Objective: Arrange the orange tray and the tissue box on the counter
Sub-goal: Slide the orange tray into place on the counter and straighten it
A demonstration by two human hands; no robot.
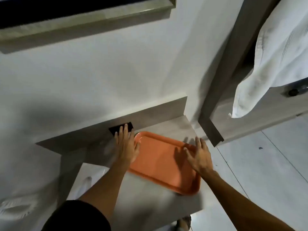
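An orange tray (pixel 160 164) lies flat and empty on the grey wood-look counter (pixel 150 202), its right corner reaching past the counter's edge. My left hand (pixel 127 145) rests with spread fingers at the tray's left rim, fingertips reaching a dark rectangular object (pixel 115 129) against the counter's back panel; I cannot tell what that object is. My right hand (pixel 199 155) hovers open over the tray's right rim, fingers apart, holding nothing. No tissue box is recognisable in view.
A white wall rises behind the counter, with a framed dark panel (pixel 83 19) high up. To the right stands a grey wooden frame (pixel 216 97) with white bedding (pixel 275 64) hanging over it. White tiled floor (pixel 266 164) lies right of the counter.
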